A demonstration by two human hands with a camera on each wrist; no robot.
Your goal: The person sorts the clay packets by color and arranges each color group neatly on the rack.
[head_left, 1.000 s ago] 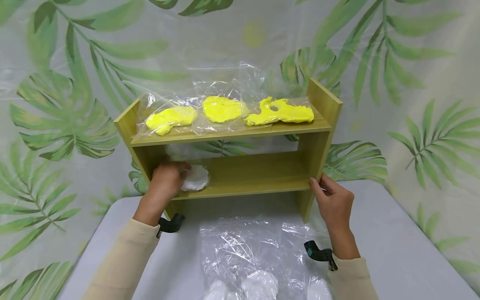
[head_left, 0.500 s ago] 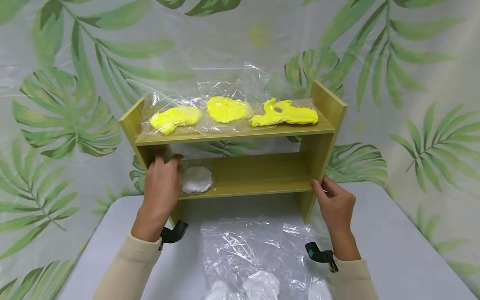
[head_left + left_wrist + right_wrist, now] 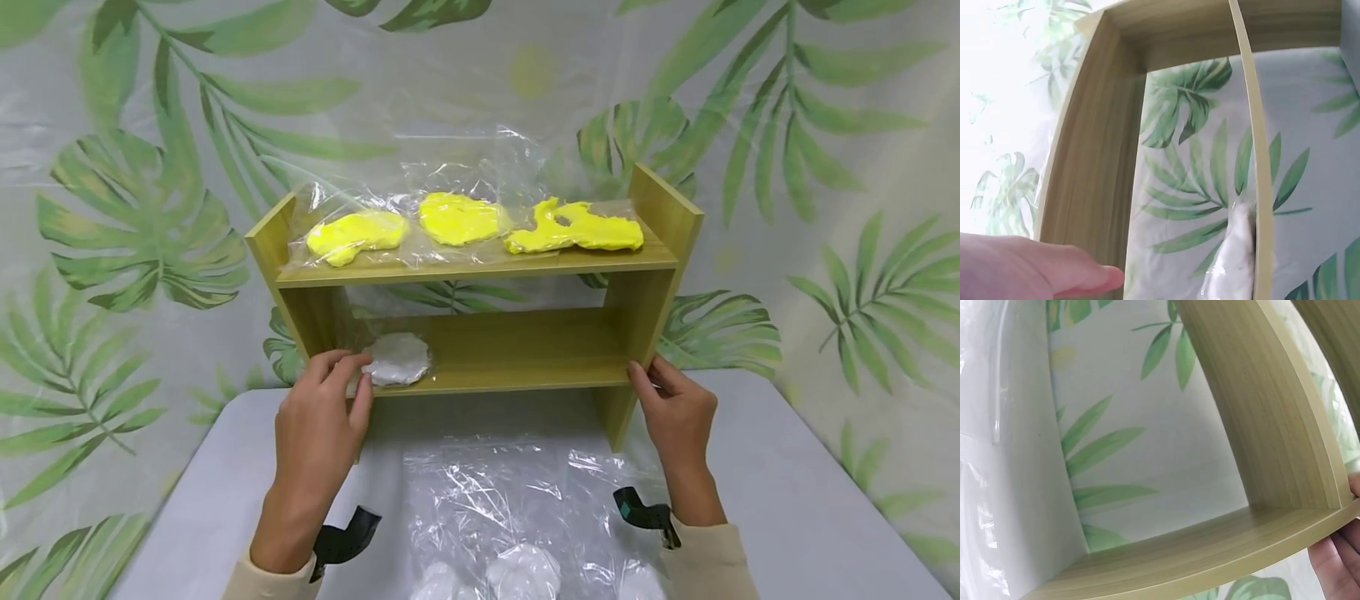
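Observation:
A small two-tier wooden shelf point(image 3: 517, 350) stands on the table. On its lower board, at the left end, lies a flattened white clay piece point(image 3: 400, 358) in a clear bag; the left wrist view shows the bagged white clay point(image 3: 1235, 256) edge-on. My left hand point(image 3: 318, 425) is just in front of that board's left end, fingers loosely bent, one fingertip close to the bag; whether it touches cannot be told. With thumb and fingers my right hand point(image 3: 677, 408) pinches the right side panel's edge, also seen in the right wrist view, where fingers point(image 3: 1335, 562) lie against the wood.
Yellow clay pieces point(image 3: 461, 218) in clear bags lie along the top board. In front of the shelf, several bagged white clay pieces point(image 3: 525, 571) lie on the grey-white table point(image 3: 780, 467). A leaf-patterned curtain point(image 3: 450, 75) hangs behind.
My left hand has come away from the bagged white clay and back out of the lower tier toward me. The clay stays on the board. My right hand keeps its grip on the side panel.

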